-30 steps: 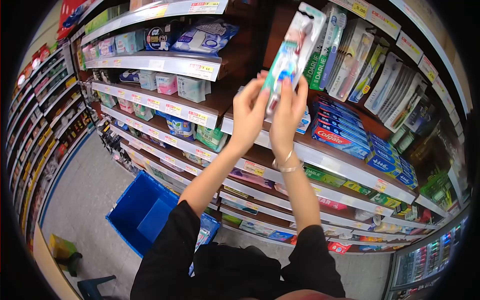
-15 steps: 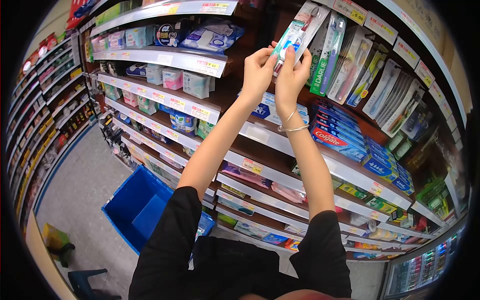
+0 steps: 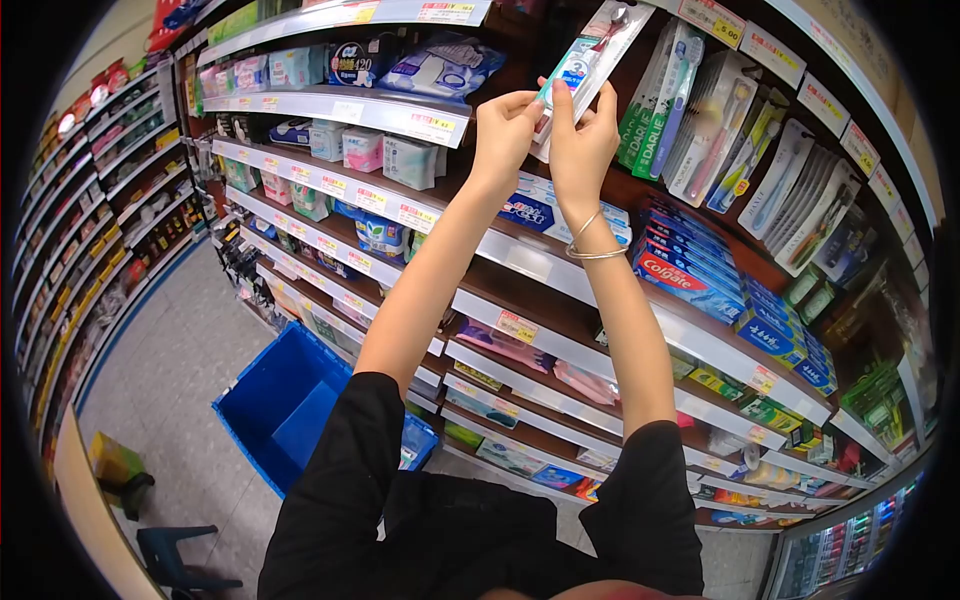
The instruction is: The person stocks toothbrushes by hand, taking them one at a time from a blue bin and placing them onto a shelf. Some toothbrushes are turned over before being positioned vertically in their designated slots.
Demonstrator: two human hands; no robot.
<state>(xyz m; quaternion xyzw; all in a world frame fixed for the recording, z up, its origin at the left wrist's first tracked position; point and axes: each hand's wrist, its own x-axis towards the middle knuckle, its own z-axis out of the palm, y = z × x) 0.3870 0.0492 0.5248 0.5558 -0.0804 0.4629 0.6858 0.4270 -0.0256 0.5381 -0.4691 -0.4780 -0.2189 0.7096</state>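
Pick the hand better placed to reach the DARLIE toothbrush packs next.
Right hand, probably: it is nearer the DARLIE toothbrush packs than the left hand, though both hold the packaged toothbrush.

Boxes (image 3: 690,262) read "Colgate", toothbrush packs (image 3: 658,125) "DARLIE", a dark packet (image 3: 358,63) "420".

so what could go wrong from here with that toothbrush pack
The toothbrush pack, held in the left hand and right hand, could slip and perhaps land on the blue-and-white boxes that show below. Its edge might also bump the DARLIE packs to its right and knock them askew.
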